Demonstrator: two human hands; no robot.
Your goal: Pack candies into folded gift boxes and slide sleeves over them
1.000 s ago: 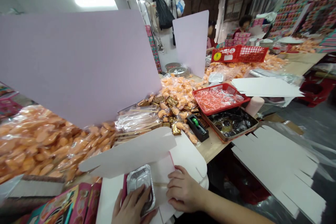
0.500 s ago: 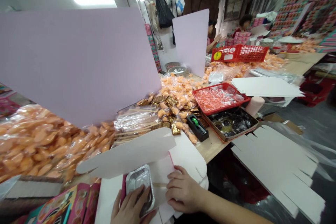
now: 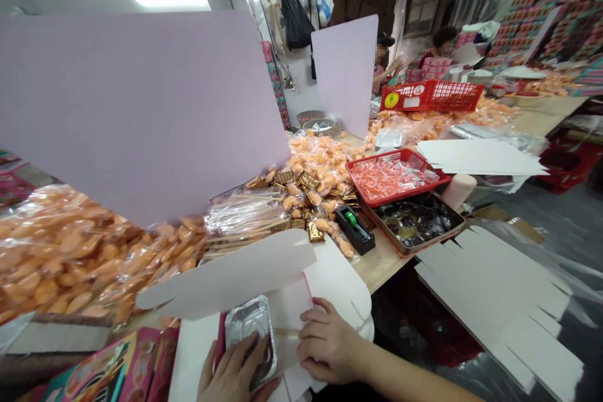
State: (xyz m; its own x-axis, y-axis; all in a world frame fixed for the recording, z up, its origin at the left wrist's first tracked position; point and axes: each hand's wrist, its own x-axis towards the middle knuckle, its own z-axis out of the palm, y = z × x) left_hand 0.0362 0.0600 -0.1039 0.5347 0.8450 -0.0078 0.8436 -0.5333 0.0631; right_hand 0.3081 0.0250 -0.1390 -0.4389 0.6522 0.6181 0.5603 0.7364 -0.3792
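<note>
Right now, the shallow silver foil tray (image 3: 249, 320) lies at the left side of a partly folded white cardboard carton (image 3: 286, 298) with pink edging, close to my edge of the worktop (image 3: 384, 267). My left hand (image 3: 233, 369) has its fingers laid down into that tray; whether my thumb grips the rim I cannot tell. My right hand (image 3: 332, 340) rests half-curled on the carton's right side, and I cannot make out whether it pinches the card. Beyond the tray stands a long white flap (image 3: 230, 277). Just past it lie wooden sticks in clear wrap (image 3: 249, 215) and a black tape dispenser (image 3: 356, 231) with green tape. Further right, along the worktop's edge, a red plastic mesh tray (image 3: 409, 193) holds pink-orange packets. Flat white cardboard sheets (image 3: 504, 301) lie off that edge.
</note>
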